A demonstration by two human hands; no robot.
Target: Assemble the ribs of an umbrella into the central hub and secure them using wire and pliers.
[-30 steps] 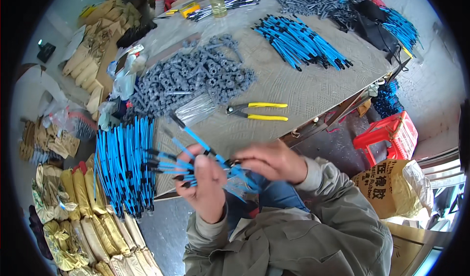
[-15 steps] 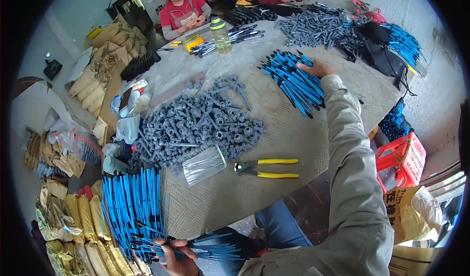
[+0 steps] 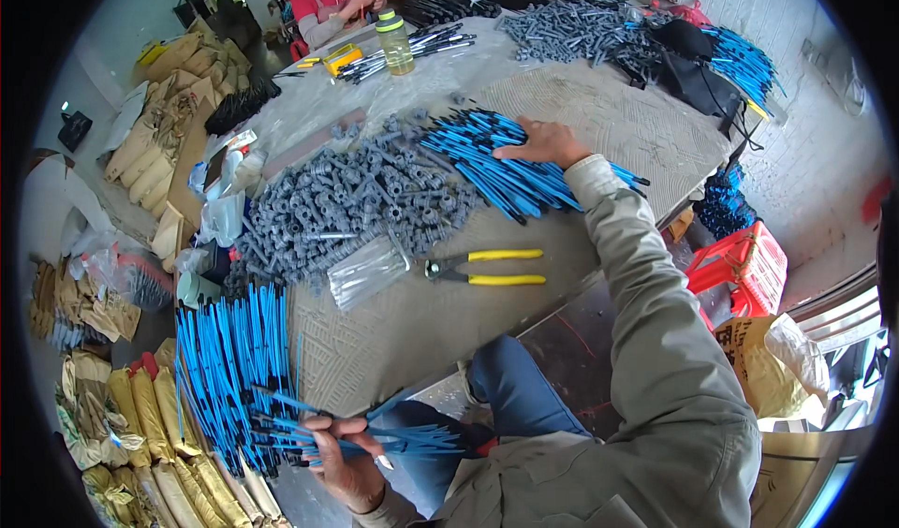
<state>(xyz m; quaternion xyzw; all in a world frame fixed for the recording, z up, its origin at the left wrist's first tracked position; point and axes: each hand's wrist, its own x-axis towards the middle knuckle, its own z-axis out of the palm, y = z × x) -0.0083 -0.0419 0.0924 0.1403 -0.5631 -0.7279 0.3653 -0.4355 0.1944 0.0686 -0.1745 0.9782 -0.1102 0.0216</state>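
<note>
My right hand [image 3: 548, 142] lies with its fingers apart on a pile of thin blue rods with black ends [image 3: 487, 161], pressing on its top. The pile's left side meets a heap of grey plastic fittings [image 3: 346, 200]. Low in the view, my left hand [image 3: 342, 453] closes round a loose bunch of blue rods [image 3: 412, 439] that fans out on both sides. A small white thing sticks out by its fingers, too small to name. Just beyond that hand, a large stack of blue rods [image 3: 229, 369] lies at the table's left edge.
Yellow-handled pliers [image 3: 487, 268] and a clear pack of silvery pins [image 3: 367, 272] lie mid-table. A bottle [image 3: 394, 46] stands farther back, near a person in red [image 3: 328, 4]. Grey parts [image 3: 571, 32] are heaped at the back. A red stool [image 3: 744, 266] stands at the right.
My right hand has moved the pile of blue rods left and nearer, up against the grey fittings. The left hand still holds its bunch. The whole view has shifted a little.
</note>
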